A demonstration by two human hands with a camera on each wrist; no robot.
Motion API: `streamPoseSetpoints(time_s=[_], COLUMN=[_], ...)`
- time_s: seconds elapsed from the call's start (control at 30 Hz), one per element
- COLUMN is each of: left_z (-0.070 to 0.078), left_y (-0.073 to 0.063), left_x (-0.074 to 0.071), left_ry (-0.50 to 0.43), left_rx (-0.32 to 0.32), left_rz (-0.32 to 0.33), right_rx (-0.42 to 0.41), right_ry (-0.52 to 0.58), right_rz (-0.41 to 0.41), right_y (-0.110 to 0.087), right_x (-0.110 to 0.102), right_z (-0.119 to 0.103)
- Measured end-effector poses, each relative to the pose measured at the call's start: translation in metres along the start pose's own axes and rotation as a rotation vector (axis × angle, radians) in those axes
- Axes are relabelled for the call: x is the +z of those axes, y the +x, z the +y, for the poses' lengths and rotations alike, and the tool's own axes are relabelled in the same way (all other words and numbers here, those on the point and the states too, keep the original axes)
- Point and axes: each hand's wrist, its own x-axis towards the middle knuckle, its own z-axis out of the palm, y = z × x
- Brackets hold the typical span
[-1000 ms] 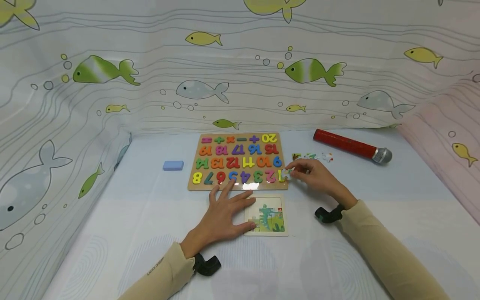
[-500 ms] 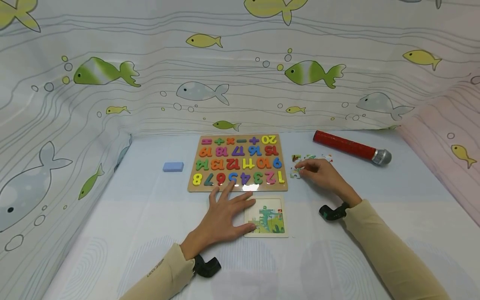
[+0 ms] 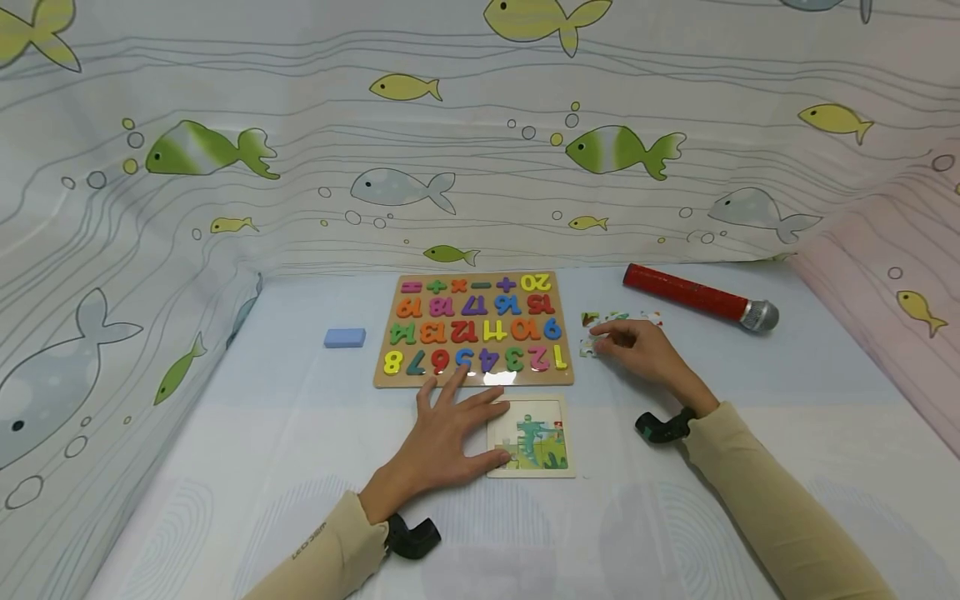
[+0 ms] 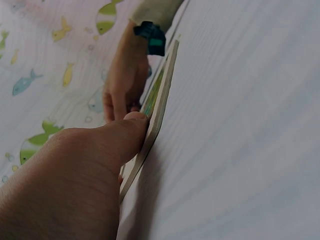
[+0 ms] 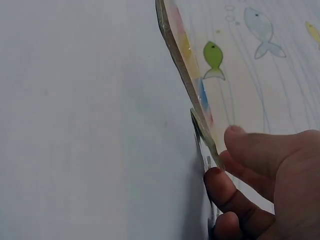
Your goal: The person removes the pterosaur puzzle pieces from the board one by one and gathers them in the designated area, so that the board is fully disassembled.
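Observation:
My left hand (image 3: 450, 437) spreads its fingers over the left side of a small wooden jigsaw puzzle tray (image 3: 532, 473). Its thumb (image 4: 132, 122) rests on the tray's edge in the left wrist view, and a longer fingertip reaches the front edge of the number board (image 3: 381, 379). Part of a green dinosaur picture fills the tray. My right hand (image 3: 637, 350) curls its fingers at a small jigsaw puzzle piece (image 3: 587, 348), right of the board. Seen from the right wrist, the piece (image 5: 206, 137) stands tilted at the fingertips, near the board's edge.
More jigsaw pieces (image 3: 590, 318) lie behind the right hand, partly hidden by it. A red microphone (image 3: 697, 298) lies at the back right. Left of the number board is a blue block (image 3: 345, 338). A fish-patterned sheet (image 3: 300, 192) rises behind and at both sides.
My right hand has moved right with the puzzle piece, from over the board's corner to the table beside it. In the last half second it barely shifts. The left hand stays in place.

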Motion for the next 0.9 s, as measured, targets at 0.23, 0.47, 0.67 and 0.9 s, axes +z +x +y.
streamPoseSetpoints(time_s=[0.23, 0.47, 0.67, 0.9], left_z=[-0.0001, -0.0015, -0.0019, -0.0016], left_y=[0.0001, 0.0000, -0.0004, -0.0003], left_x=[0.0003, 0.0017, 0.0015, 0.0012], left_ry=[0.008, 0.020, 0.013, -0.004], left_rx=[0.003, 0.009, 0.009, 0.011], left_rz=[0.000, 0.005, 0.010, 0.014], right_rx=[-0.006, -0.025, -0.016, -0.016], right_ry=[-0.015, -0.025, -0.047, -0.052], right_rz=[-0.048, -0.024, -0.005, 0.000], right_y=[-0.0006, -0.0012, -0.0005, -0.0002], right_x=[-0.0010, 0.0013, 0.0041, 0.0051], right_z=[-0.0008, -0.0011, -0.0019, 0.0008])
